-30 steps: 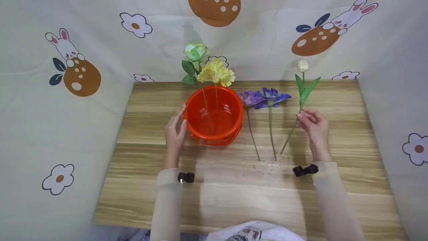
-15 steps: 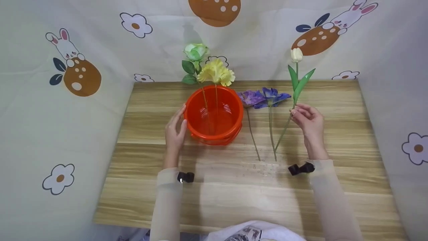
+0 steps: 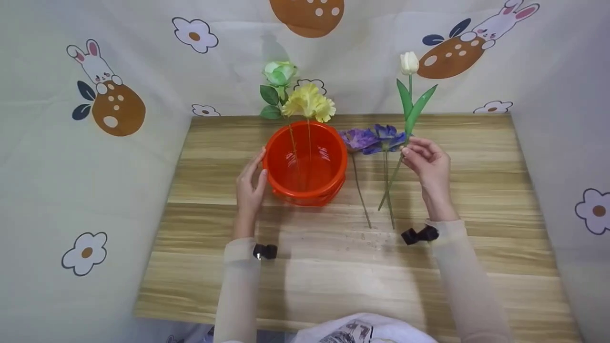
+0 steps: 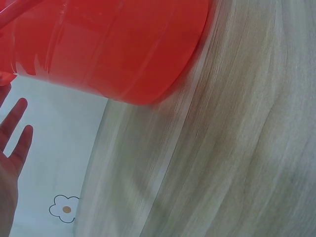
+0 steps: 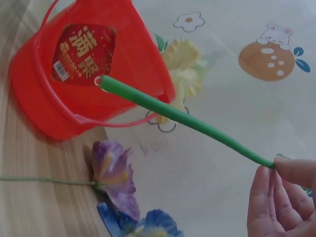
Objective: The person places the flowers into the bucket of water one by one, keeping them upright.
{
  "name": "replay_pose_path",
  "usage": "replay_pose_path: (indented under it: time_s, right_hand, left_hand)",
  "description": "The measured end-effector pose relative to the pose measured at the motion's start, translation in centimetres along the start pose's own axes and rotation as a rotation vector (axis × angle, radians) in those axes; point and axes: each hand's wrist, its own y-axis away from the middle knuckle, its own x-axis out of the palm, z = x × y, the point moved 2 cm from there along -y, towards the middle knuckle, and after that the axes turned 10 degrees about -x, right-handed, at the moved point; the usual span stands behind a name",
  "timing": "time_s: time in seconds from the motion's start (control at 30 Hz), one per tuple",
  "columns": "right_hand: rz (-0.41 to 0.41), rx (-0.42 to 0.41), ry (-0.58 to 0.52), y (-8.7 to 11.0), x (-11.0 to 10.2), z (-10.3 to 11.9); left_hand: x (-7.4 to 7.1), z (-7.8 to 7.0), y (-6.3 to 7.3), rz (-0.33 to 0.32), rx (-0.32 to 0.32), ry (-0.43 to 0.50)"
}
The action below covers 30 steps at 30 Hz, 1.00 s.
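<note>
My right hand (image 3: 431, 166) pinches the green stem of a white tulip (image 3: 409, 63) between thumb and fingers, bloom up, above the table. In the right wrist view the cut end of the tulip stem (image 5: 182, 117) points toward the bucket. A red bucket (image 3: 305, 194) stands left of it, holding a pale green rose (image 3: 279, 74) and a yellow flower (image 3: 307, 102) that lean on the back rim. My left hand (image 3: 249, 188) rests against the bucket's left side with fingers extended. Between bucket and right hand lie a purple flower (image 3: 357, 139) and a blue-violet flower (image 3: 385, 138).
The wooden table (image 3: 200, 267) has water drops near the stem ends. Behind it hangs a pale cloth (image 3: 362, 57) printed with rabbits and flowers. The bucket's handle (image 5: 98, 122) hangs down at its side. A black wrist device (image 3: 265, 251) sits on the left sleeve.
My right hand has moved left and away from my body, raising the tulip, whose stem now crosses over the blue-violet flower's stem. The left hand and bucket have stayed in place.
</note>
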Motion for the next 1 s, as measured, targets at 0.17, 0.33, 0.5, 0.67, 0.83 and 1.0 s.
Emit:
replay_pose_path:
  time_s: [0.17, 0.33, 0.5, 0.67, 0.83, 1.0]
  right_hand:
    - [0.029, -0.018, -0.002, 0.0, 1.6, 0.5]
    - [0.058, -0.041, -0.037, -0.1, 3.3, 1.1]
    - [0.089, -0.071, -0.041, -0.4, 4.8, 1.5]
    - [0.116, -0.119, -0.028, -0.7, 6.3, 2.2]
    - [0.123, -0.178, -0.035, -1.1, 7.7, 2.7]
    - [0.129, -0.202, -0.045, -1.4, 9.0, 2.7]
  left_hand:
    - [0.0, 0.1, 0.0, 0.004, -0.006, 0.009]
    - [0.0, 0.1, 0.1, 0.000, -0.012, 0.006]
    - [0.0, 0.0, 0.1, 0.000, -0.013, -0.004]
    - [0.1, 0.0, 0.0, -0.001, -0.016, -0.002]
    - [0.1, 0.1, 0.0, -0.002, -0.023, 0.013]
    - [0.1, 0.3, 0.0, -0.006, -0.012, 0.014]
